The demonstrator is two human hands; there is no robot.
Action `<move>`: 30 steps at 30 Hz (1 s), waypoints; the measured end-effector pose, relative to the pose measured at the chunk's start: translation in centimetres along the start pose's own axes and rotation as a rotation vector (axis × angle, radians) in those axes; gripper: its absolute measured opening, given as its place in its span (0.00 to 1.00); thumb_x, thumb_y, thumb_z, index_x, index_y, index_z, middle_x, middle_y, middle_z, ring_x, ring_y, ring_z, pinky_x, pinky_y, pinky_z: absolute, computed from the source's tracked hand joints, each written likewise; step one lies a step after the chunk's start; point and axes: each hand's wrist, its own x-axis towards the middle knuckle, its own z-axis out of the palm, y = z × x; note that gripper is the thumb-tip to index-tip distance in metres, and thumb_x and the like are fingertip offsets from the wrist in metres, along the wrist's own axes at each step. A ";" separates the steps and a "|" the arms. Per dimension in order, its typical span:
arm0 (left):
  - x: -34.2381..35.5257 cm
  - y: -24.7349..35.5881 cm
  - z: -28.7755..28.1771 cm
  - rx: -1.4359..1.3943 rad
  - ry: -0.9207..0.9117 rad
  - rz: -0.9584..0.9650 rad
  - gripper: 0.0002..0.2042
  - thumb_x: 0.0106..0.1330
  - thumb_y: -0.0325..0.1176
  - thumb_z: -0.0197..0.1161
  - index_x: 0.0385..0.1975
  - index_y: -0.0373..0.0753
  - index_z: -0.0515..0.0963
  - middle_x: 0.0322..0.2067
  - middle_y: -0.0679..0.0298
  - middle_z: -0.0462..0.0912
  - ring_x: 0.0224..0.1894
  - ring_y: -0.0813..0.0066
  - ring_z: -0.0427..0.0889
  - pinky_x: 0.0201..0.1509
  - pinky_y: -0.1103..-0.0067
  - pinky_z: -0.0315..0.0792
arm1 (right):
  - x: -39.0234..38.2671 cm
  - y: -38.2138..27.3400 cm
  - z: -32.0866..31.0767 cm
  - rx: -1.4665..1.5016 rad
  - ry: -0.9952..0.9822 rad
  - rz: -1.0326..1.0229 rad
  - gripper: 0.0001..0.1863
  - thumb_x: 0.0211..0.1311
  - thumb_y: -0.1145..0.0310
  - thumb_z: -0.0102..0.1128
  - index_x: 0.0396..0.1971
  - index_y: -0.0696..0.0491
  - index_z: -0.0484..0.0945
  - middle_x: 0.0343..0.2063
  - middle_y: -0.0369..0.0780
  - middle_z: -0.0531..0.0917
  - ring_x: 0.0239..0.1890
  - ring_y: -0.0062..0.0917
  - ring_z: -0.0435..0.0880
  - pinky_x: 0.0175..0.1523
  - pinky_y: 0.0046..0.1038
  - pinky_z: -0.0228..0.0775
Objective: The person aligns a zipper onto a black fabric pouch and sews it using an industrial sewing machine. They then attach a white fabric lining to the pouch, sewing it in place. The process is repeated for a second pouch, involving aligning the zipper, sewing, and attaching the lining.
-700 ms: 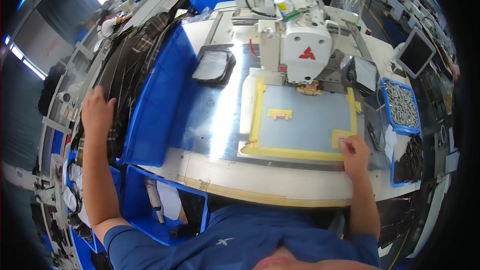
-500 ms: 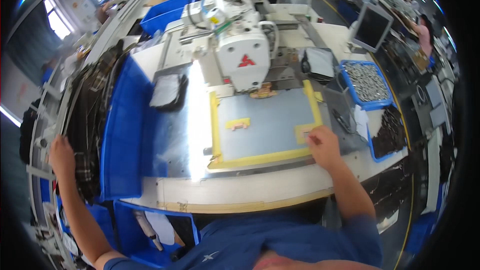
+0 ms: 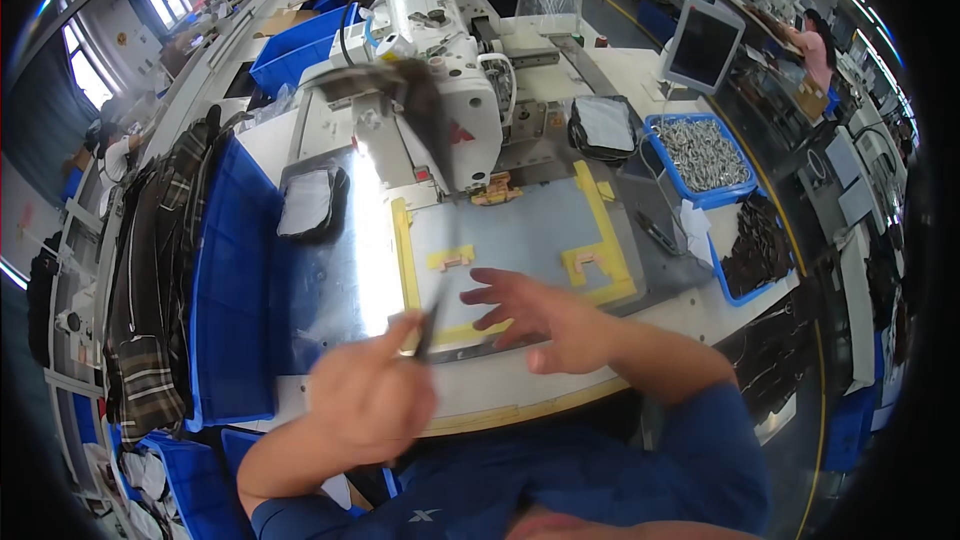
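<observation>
A dark, seemingly plaid fabric piece is up in the air in front of the white sewing machine head, blurred by motion. Its lower end runs down as a thin strip to my left hand, which is closed on it over the front edge of the table. My right hand is empty, fingers spread, above the near part of the grey plate edged with yellow tape. On that plate sit two small pinkish pieces on yellow patches, one left and one right.
A pile of dark plaid garments hangs left of a tall blue bin. Stacks of cut pieces, one left and one right, flank the machine. Farther right are a blue tray of metal parts, a dark cloth tray and a monitor.
My left hand has left the garment pile and come to the middle with the fabric piece swinging up. My right hand has lifted off the right yellow patch, moved left and opened.
</observation>
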 end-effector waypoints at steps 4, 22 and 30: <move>1.2 1.7 6.4 -0.441 -0.098 0.071 0.12 0.58 0.32 0.76 0.37 0.37 0.81 0.49 0.47 0.87 0.41 0.54 0.86 0.47 0.68 0.80 | -0.7 0.7 0.4 -0.249 0.219 0.073 0.33 0.72 0.55 0.73 0.68 0.60 0.74 0.61 0.44 0.82 0.61 0.29 0.81 0.65 0.34 0.77; 4.5 -6.8 14.2 -1.665 -0.089 -0.878 0.17 0.66 0.20 0.74 0.55 0.31 0.83 0.49 0.59 0.90 0.49 0.73 0.88 0.56 0.73 0.82 | 0.7 3.3 -3.1 -0.235 0.101 0.231 0.30 0.67 0.61 0.75 0.65 0.57 0.78 0.58 0.44 0.86 0.61 0.32 0.85 0.68 0.36 0.75; 4.7 -7.3 14.7 -1.454 -0.206 -0.853 0.15 0.67 0.21 0.75 0.53 0.30 0.84 0.45 0.61 0.91 0.46 0.76 0.87 0.53 0.75 0.82 | 7.2 -1.2 -6.6 -0.518 0.507 -0.003 0.41 0.55 0.65 0.85 0.67 0.56 0.73 0.51 0.40 0.86 0.50 0.24 0.83 0.58 0.31 0.76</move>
